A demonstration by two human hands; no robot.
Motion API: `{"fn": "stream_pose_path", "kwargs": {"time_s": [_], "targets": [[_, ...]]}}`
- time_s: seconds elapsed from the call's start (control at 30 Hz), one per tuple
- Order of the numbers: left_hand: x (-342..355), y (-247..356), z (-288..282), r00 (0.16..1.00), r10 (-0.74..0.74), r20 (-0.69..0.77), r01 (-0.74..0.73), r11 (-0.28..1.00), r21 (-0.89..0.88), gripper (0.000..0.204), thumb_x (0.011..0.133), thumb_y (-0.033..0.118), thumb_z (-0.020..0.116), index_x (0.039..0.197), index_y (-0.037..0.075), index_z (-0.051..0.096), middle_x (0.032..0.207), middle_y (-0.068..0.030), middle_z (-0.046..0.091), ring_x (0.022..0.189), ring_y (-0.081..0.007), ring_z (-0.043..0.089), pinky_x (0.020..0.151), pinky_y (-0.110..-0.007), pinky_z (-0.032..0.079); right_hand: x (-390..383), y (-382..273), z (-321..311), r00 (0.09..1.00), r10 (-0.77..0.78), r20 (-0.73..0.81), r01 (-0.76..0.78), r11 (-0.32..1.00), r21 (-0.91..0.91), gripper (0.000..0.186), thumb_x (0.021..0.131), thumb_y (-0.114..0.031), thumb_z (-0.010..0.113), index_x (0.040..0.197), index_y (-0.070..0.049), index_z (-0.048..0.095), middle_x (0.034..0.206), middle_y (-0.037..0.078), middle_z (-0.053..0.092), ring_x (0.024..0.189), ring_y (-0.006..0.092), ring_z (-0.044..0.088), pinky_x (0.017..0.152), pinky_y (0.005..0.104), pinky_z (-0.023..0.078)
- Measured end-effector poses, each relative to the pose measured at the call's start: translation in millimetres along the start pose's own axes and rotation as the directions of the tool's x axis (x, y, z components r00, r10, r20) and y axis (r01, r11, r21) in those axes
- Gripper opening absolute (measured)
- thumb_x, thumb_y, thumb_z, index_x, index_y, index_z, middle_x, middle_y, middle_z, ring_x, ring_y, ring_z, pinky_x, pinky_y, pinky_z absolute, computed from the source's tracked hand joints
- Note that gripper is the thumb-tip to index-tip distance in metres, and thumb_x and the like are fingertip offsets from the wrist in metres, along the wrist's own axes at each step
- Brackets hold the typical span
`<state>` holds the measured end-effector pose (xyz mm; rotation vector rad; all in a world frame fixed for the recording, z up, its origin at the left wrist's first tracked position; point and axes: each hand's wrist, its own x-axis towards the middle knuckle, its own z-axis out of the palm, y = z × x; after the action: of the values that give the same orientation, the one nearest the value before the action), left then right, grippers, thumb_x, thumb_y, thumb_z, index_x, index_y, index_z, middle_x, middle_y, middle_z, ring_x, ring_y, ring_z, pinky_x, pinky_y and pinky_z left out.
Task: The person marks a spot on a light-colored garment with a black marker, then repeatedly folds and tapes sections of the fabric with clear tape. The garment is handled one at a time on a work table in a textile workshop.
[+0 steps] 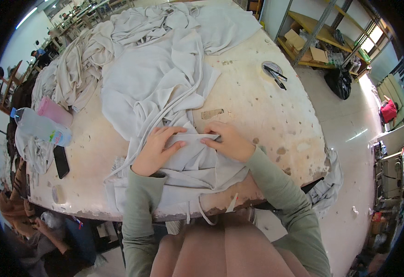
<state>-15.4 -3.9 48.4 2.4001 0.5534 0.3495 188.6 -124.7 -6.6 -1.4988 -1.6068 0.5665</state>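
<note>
Pale grey fabric (151,78) is spread and bunched down the middle of the worktable, with long narrow strips and folds. My left hand (158,147) rests on it at a straight folded edge, thumb and fingers apart. To its right, my right hand (227,142) pinches that same edge between thumb and fingers. Loose ends of the fabric hang over the table's near rim below my hands.
Left are a water bottle (45,127), pink container (54,112) and phone (61,162); right, scissors (278,76) on a tape roll. A shelf rack (317,34) and black bag (338,81) stand beyond. A co-worker's arm (50,235) is lower left; others sit farther back.
</note>
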Motion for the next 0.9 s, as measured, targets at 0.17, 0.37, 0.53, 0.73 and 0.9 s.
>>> {"fn": "stream_pose_path", "kwargs": {"time_s": [0.17, 0.37, 0.53, 0.73, 0.9], "targets": [[-15.4, -8.7, -18.8, 0.990, -0.139, -0.030, 0.116, 0.915, -0.386, 0.020, 0.087, 0.018, 0.067, 0.094, -0.001, 0.062, 0.077, 0.0000, 0.055, 0.074, -0.0094, 0.047, 0.070, -0.024, 0.039, -5.1, -19.6, -34.8, 0.940, 0.336, -0.058, -0.255, 0.806, 0.534, 0.021, 0.082, -0.003, 0.069, 0.101, -0.004, 0.061, 0.087, 0.001, 0.059, 0.083, 0.0065, 0.056, 0.073, 0.0214, 0.045], [-35.6, -12.3, -62.3, 0.962, -0.253, -0.106, 0.189, 0.891, -0.413, 0.018, 0.089, 0.017, 0.065, 0.085, 0.002, 0.056, 0.073, 0.0051, 0.048, 0.071, -0.0036, 0.041, 0.064, -0.019, 0.032, -3.8, -27.4, -61.3, 0.885, 0.290, -0.365, 0.032, 0.743, 0.668, 0.032, 0.081, 0.002, 0.067, 0.110, -0.001, 0.056, 0.094, 0.002, 0.058, 0.082, 0.0070, 0.057, 0.075, 0.0213, 0.047], [-57.0, -12.6, -88.4, 0.944, -0.304, -0.128, 0.245, 0.906, -0.345, 0.016, 0.089, 0.015, 0.063, 0.084, 0.003, 0.055, 0.071, 0.0049, 0.048, 0.069, -0.0036, 0.042, 0.063, -0.020, 0.032, -3.4, -19.0, -56.6, 0.838, 0.326, -0.437, 0.006, 0.796, 0.606, 0.028, 0.084, -0.003, 0.065, 0.110, -0.002, 0.057, 0.092, 0.003, 0.058, 0.083, 0.0099, 0.059, 0.076, 0.0242, 0.048], [-70.4, -1.9, -92.1, 0.904, -0.351, -0.243, 0.383, 0.918, 0.101, 0.013, 0.086, 0.013, 0.062, 0.093, 0.002, 0.058, 0.079, -0.0034, 0.058, 0.074, -0.0116, 0.052, 0.070, -0.024, 0.040, -4.1, 10.1, -17.2, 0.948, 0.120, -0.296, -0.183, 0.964, -0.194, 0.022, 0.086, -0.017, 0.065, 0.104, -0.003, 0.062, 0.089, 0.003, 0.062, 0.081, 0.0108, 0.059, 0.073, 0.0261, 0.048], [-40.3, 15.0, -31.0, 0.958, -0.187, -0.216, 0.165, 0.979, -0.116, 0.017, 0.087, 0.012, 0.062, 0.101, 0.004, 0.061, 0.098, -0.0055, 0.063, 0.087, -0.0139, 0.057, 0.076, -0.028, 0.045, -4.2, 10.4, -7.9, 0.945, 0.327, -0.010, -0.308, 0.898, 0.314, 0.025, 0.086, -0.023, 0.069, 0.097, -0.001, 0.066, 0.082, 0.000, 0.064, 0.071, 0.0071, 0.055, 0.065, 0.0238, 0.044]]}}
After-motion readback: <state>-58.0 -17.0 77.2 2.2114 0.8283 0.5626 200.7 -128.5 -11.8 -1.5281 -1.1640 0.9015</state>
